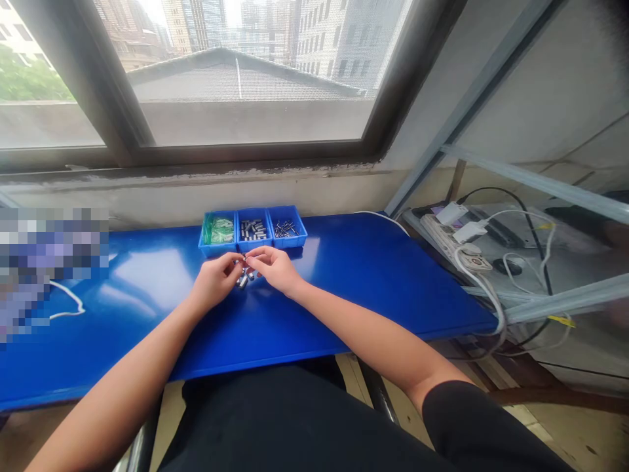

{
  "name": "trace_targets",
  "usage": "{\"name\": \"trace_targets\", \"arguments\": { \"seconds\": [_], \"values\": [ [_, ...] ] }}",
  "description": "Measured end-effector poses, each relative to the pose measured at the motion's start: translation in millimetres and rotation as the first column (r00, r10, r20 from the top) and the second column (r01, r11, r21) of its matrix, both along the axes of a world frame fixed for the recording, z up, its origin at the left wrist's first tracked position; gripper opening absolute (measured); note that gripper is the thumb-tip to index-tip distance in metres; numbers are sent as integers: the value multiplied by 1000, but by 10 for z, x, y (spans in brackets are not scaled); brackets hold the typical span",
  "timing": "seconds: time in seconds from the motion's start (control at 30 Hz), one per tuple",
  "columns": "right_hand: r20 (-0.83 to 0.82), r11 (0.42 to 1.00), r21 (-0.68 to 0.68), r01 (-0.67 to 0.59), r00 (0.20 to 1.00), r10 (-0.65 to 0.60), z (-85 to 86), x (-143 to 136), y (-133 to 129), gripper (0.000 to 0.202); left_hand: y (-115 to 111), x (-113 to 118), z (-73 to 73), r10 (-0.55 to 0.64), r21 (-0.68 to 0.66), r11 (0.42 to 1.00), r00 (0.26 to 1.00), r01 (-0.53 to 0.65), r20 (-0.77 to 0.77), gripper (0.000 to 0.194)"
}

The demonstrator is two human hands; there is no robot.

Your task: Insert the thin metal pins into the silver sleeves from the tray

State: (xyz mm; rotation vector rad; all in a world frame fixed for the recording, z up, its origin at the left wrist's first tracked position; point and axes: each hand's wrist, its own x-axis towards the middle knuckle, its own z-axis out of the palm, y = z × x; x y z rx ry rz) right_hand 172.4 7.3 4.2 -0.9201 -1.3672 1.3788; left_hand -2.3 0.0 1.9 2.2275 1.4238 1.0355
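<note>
My left hand [219,276] and my right hand [273,267] meet at the fingertips over the blue table, just in front of three blue bins. Both are closed in a pinch around a small part [244,258], too small to make out clearly. Below the fingertips, several small metal pieces [243,282] lie on the table. The left bin [219,249] holds a green bag with pale items. In the middle bin [254,244] are grey metal cylinders, and the right bin [293,241] contains thin dark metal pins or screws.
The blue table [373,282] runs along a wall below a window. A white cable [73,298] lies at the left beside a blurred area. At the right stand a metal frame [540,187] and a power strip [449,242] with plugs and cables.
</note>
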Motion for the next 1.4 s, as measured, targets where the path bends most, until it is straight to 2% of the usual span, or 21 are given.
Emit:
{"name": "trace_targets", "arguments": {
  "seconds": [0.23,0.43,0.77,1.03,1.2,1.4],
  "values": [
    [45,993,97,74,996,-78,-21,3,1,20,-5,0,-8,-4,-22,1000,1000,4,-29,26],
    [-13,993,16,120,993,-119,-17,12,35,21,-8,7,18,22,-40,999,1000,-23,-20,25],
    [-18,996,20,90,996,-90,-30,6,38,27,-9,-1,61,96,4,995,995,-96,-37,33],
    [-35,997,-15,72,997,-73,-6,8,17,28,1,-6,46,110,35,993,994,-110,2,31],
    [-39,996,-30,83,996,-84,23,11,15,26,-19,12,58,61,-8,998,998,-61,32,23],
    [-78,976,-164,140,985,-154,24,24,57,22,-39,22,92,81,-26,996,995,-80,54,24]
  ]
}}
